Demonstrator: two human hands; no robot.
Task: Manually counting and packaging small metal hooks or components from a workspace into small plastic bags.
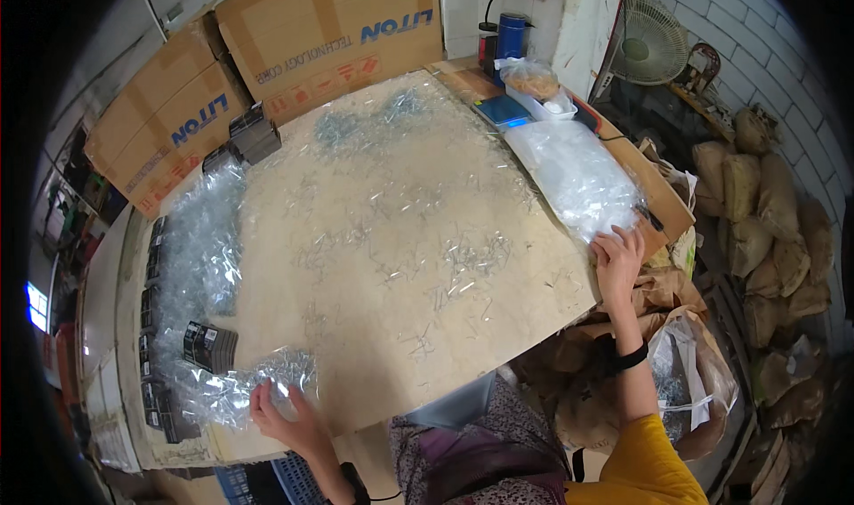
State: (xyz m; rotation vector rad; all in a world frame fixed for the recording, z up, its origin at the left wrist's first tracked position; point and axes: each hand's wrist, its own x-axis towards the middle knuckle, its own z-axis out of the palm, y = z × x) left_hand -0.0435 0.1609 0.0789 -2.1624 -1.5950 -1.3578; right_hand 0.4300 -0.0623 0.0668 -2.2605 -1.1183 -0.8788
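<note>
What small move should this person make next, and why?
Perhaps the right hand should pinch one sheet-like piece from the whitish, see-through plastic pile: it is at the pile's near edge. The left hand is at the other side, by the shiny, clear plastic packets, so the right seems better placed for this.

One left hand [289, 420], one right hand [620, 260], that makes two! Two black wristbands [627, 358], two big cardboard boxes [320, 38], one tabletop [356, 318], one fan [649, 41], one blue scale [501, 110], one blue flask [511, 38], one white heap of plastic [569, 172]! And the clear packets [240, 394], the brown sacks [743, 185]? Many, too overlapped to count!
</note>
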